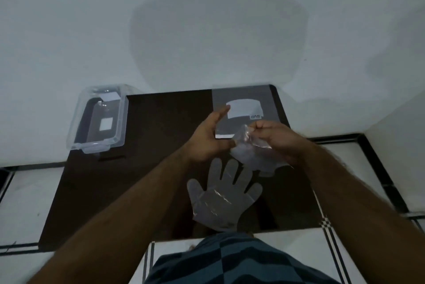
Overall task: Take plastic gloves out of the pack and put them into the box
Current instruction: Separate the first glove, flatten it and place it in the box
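A grey glove pack [243,111] with a white label lies flat at the far right of the dark table [147,168]. My left hand [210,136] holds the pack's near edge, thumb and fingers around it. My right hand [273,138] is closed on a crumpled clear plastic glove [250,154] just in front of the pack. A second clear glove [223,196] lies spread flat on the table nearer to me, fingers pointing away. The clear plastic box [99,118] stands open at the table's far left corner, apart from both hands.
A pale wall rises right behind the table. White floor tiles with black borders [372,159] surround the table on both sides. My lap in striped blue cloth [230,260] is at the near edge.
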